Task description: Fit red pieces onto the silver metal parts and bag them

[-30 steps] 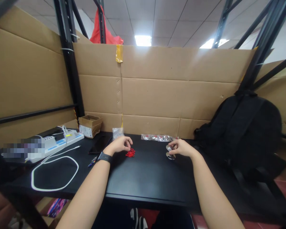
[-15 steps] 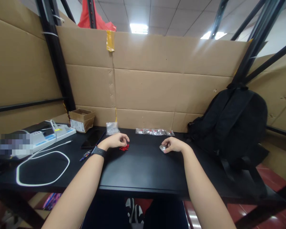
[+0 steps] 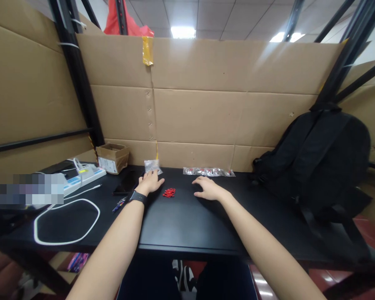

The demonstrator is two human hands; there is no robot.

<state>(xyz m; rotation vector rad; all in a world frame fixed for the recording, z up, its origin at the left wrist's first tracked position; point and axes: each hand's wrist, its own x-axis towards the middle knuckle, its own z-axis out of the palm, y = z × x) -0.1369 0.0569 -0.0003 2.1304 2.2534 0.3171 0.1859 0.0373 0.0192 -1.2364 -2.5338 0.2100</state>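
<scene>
Your left hand [image 3: 148, 183], fingers spread, at clear packet [image 3: 151, 164], left of centre; best pinch edge lightly. Your right hand [image 3: 210, 188] open, mid-frame; steer wide of red pieces [image 3: 169, 192].

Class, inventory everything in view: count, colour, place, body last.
Table: one, black, centre
Cluster: one, red, table's middle
Packets: one row, clear, back
Bag: one, clear, back left
Box: one, brown, back left
Flat object: one, black, left
Power strip: one, white, left
Cable: one, white, left
Backpack: one, black, right
Panels: three, brown, back and sides
Tape: one, yellow, back
Plastic: one, red, top left
Posts: several, black, sides
Lights: two, white, top
Wristband: one, dark, left wrist
Left hand: one, bare, near bag
Right hand: one, bare, over table
</scene>
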